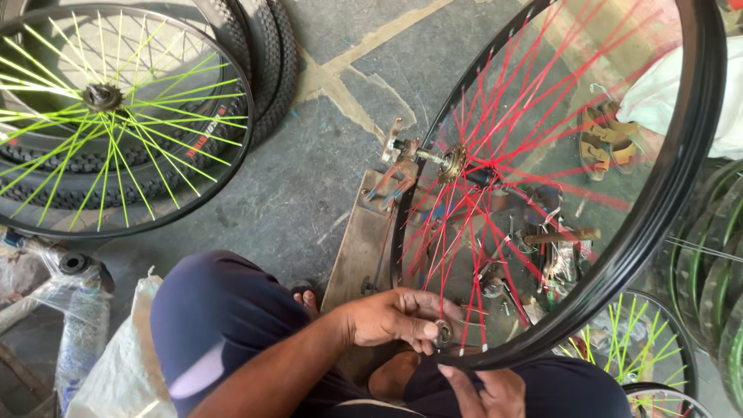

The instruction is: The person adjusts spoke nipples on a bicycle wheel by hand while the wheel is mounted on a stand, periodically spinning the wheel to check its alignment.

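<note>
Bicycle wheel, black rim (681, 178), red spokes (495, 139), held upright on a truing stand (364, 240), hub (453, 162) above and slightly right of the working point. Left hand (391, 317): fingertips pressed together on a small metal spoke tool (443, 334) at the rim's lowest arc, where the spokes run down from the hub to meet it. Right hand (487, 391): just below the rim, touching its outer edge; whether it closes on the rim cannot be told. Left hand is the nearer to the tool. Second wheel with yellow-green spokes (116, 101) lies well apart, upper left.
</note>
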